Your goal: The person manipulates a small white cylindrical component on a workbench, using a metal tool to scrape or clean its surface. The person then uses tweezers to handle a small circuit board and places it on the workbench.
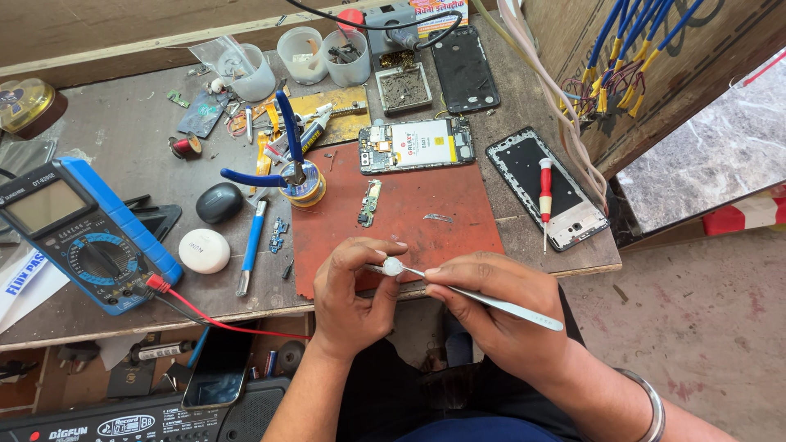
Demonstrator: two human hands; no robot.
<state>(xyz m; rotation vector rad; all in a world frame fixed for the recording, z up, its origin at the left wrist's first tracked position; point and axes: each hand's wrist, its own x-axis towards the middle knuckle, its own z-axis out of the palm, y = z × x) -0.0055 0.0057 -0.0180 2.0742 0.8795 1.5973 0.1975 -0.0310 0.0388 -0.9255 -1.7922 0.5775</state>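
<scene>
Left hand (pixel 350 293): grip pinching a small round disc (pixel 393 266) over the red mat's (pixel 409 217) near edge | right hand (pixel 499 307): grip clenched on tweezers (pixel 491 300), tips touching the disc | tabletop (pixel 131 147): opened phone (pixel 416 144) behind.

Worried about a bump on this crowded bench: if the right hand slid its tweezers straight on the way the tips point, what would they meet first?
The right hand aims the tweezers left at the small round silver part pinched in the left hand. The tips look to be at it already, so that part and those fingers come first.

Left hand (pixel 352 290) and right hand (pixel 491 307), fingers pinched
</scene>
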